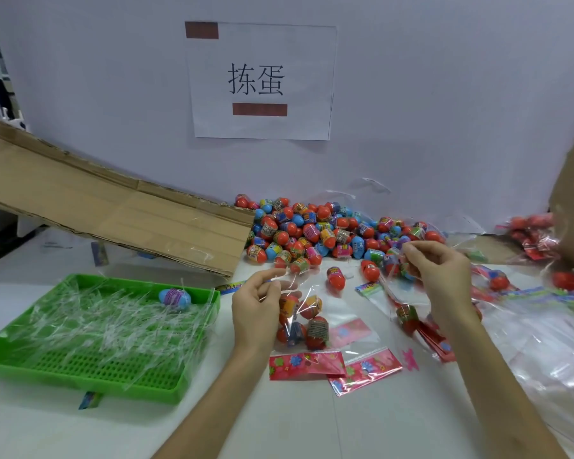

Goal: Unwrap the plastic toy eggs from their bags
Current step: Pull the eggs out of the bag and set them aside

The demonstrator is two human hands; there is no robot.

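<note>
Pink flowered cards point(307, 364) lie nearest on the white tabletop point(312, 425). Just beyond them, the left hand point(256, 313) pinches the top of a clear bag point(307, 293) holding several toy eggs point(317, 329). The right hand point(441, 283) curls its fingers point(415, 250) on a second bag point(398, 293), also with eggs inside. To the left, a green tray point(80, 372) carries clear plastic strips point(106, 323) and one blue egg point(174, 298). Farther back, a pile of loose eggs point(328, 233) sits beside tilted cardboard point(113, 210).

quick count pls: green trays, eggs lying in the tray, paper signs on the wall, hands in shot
green tray: 1
egg in the tray: 1
paper sign: 1
hands: 2 (left hand, right hand)
total: 5
</note>
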